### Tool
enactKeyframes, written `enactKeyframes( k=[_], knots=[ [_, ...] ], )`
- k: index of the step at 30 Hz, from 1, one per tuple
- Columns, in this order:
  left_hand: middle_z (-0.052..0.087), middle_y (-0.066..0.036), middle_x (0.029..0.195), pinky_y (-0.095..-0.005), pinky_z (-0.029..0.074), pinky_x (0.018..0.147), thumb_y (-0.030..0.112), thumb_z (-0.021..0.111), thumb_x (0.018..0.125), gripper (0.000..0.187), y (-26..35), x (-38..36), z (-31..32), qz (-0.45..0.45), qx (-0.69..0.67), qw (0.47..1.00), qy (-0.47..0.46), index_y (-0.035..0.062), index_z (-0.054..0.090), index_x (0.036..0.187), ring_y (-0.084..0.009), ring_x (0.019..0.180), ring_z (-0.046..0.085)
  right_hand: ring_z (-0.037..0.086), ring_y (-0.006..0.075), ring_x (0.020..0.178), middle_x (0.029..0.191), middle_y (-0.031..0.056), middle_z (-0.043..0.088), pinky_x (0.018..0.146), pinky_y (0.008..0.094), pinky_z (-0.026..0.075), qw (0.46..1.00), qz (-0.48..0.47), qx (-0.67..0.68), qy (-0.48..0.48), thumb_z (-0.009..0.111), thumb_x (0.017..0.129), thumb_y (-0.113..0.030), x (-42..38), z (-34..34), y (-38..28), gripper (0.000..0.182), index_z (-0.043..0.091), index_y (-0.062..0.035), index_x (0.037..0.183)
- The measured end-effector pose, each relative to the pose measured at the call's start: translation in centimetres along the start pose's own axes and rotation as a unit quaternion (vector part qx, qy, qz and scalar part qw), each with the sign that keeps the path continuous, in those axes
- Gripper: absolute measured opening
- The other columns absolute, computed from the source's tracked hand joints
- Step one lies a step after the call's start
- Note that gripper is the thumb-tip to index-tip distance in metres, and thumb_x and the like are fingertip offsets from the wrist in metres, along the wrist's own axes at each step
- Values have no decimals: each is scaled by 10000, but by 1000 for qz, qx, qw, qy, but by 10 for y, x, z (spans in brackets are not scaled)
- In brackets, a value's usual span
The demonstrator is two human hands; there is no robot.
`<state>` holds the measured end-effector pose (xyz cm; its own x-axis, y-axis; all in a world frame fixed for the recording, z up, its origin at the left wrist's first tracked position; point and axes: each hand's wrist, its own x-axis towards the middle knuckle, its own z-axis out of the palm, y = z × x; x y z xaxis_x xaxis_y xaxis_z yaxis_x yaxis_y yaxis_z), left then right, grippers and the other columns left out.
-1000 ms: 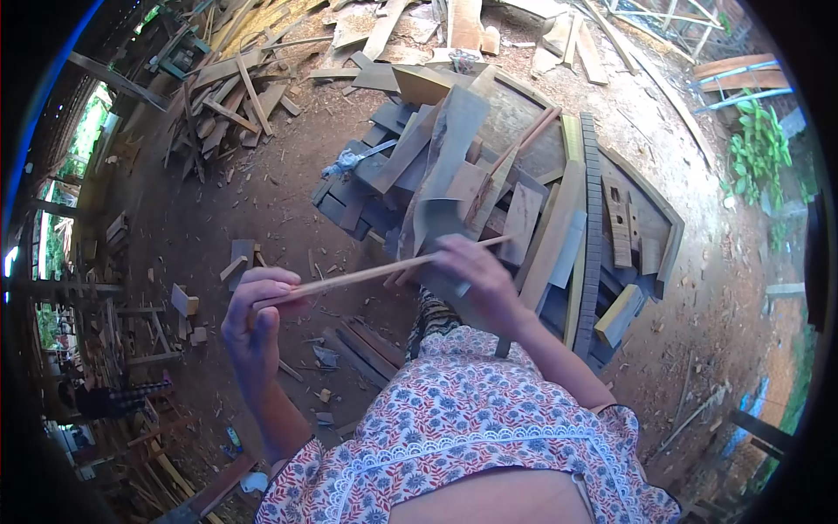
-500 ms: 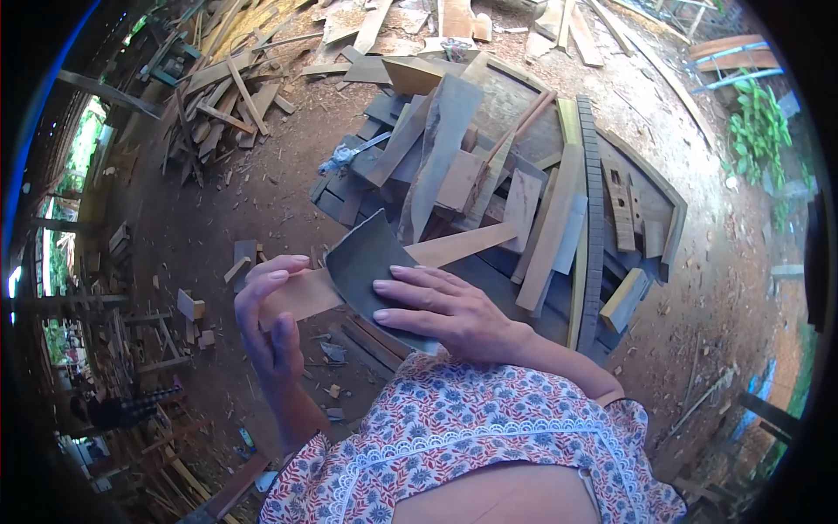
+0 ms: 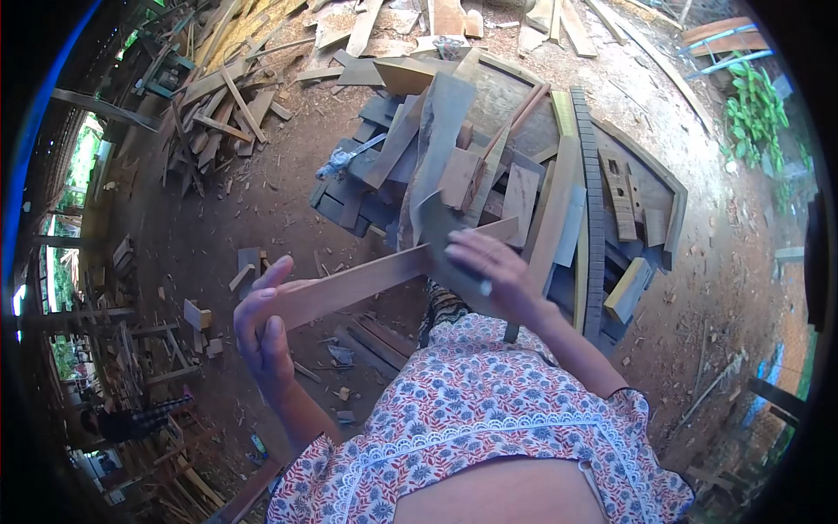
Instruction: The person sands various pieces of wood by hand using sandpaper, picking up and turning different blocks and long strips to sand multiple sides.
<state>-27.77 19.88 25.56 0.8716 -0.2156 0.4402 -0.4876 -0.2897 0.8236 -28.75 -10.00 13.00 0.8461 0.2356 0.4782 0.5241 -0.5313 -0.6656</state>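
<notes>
A long thin wooden slat [image 3: 367, 279] runs from lower left to upper right in front of me. My left hand [image 3: 266, 327] grips its near end. My right hand [image 3: 489, 266] presses a grey sheet of sandpaper [image 3: 441, 231] against the slat's far part, close to its tip. The sheet wraps over the wood under my fingers.
A heap of grey and brown wood offcuts [image 3: 489, 166] lies on a low round platform just beyond my hands. More scrap planks [image 3: 218, 96] pile up at the upper left. The ground is bare dirt with wood chips. Green plants [image 3: 755, 109] grow at the right.
My right hand slid the sandpaper from the slat's near-middle out toward its far end. The slat turned so less of its broad face shows. My left hand kept its grip.
</notes>
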Motion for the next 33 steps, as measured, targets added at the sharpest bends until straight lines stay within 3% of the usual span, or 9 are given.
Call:
enactKeyframes(
  k=[5,8,10,14,16,19,23,27,33],
  knots=[
    [536,-266,1199,-454,406,946,88,389,817,454,6,0,4,-8,-6,999,38,74,407,1271,-315,1073,567,522,269,1162,1254,111,544,1016,383,398,999,26,-39,17,581,785,-8,-24,24,43,402,584,-95,1178],
    [551,-262,1163,-425,478,881,116,394,874,464,8,1,-4,-42,19,998,50,71,348,1333,-303,1082,562,556,296,1101,1178,144,588,945,343,443,940,337,37,31,472,807,47,-86,19,120,390,577,-54,1168],
    [553,-215,1154,-398,521,821,216,419,940,387,12,1,-11,-256,-45,965,48,78,374,1298,-303,1042,579,598,268,1048,1107,160,622,890,343,457,919,388,-17,70,473,897,-35,-100,-2,116,305,572,-75,1183],
    [591,-160,1044,-348,567,708,307,443,956,322,-23,-8,-39,-344,-91,930,93,77,453,1182,-276,887,639,604,220,1047,1078,177,630,842,305,463,905,395,43,155,467,943,-118,-118,-20,91,259,577,-70,1172],
    [604,-163,969,-341,583,642,283,470,952,266,-39,-10,-39,-309,-157,920,183,64,471,1104,-279,737,658,607,184,690,783,222,618,628,346,453,894,398,1,206,483,953,-207,-138,-17,91,296,572,29,1107],
    [608,-158,978,-348,584,658,277,488,945,260,-88,-12,-34,-281,-245,885,279,69,478,1101,-292,761,660,516,201,537,636,231,547,531,394,393,838,522,-73,144,507,944,-252,-165,-14,102,325,580,62,979],
    [579,-159,1066,-401,557,783,269,548,911,257,-161,-19,11,-305,-412,819,256,90,500,1088,-323,933,625,447,215,480,578,225,491,497,416,354,845,494,-76,188,515,939,-270,-157,-13,88,347,565,70,891],
    [581,-147,1054,-461,512,849,240,567,895,258,-246,-63,93,-364,-547,710,254,109,500,1107,-308,972,596,421,218,465,576,214,488,485,403,351,883,388,-30,262,506,943,-271,-141,-14,80,325,589,33,1023],
    [590,-73,978,-405,496,791,232,567,903,235,-266,-93,143,-444,-414,749,266,127,491,1099,-208,877,600,477,274,504,652,236,539,520,396,390,877,421,-33,229,501,944,-246,-146,-28,74,317,570,-13,1147]
  ],
)
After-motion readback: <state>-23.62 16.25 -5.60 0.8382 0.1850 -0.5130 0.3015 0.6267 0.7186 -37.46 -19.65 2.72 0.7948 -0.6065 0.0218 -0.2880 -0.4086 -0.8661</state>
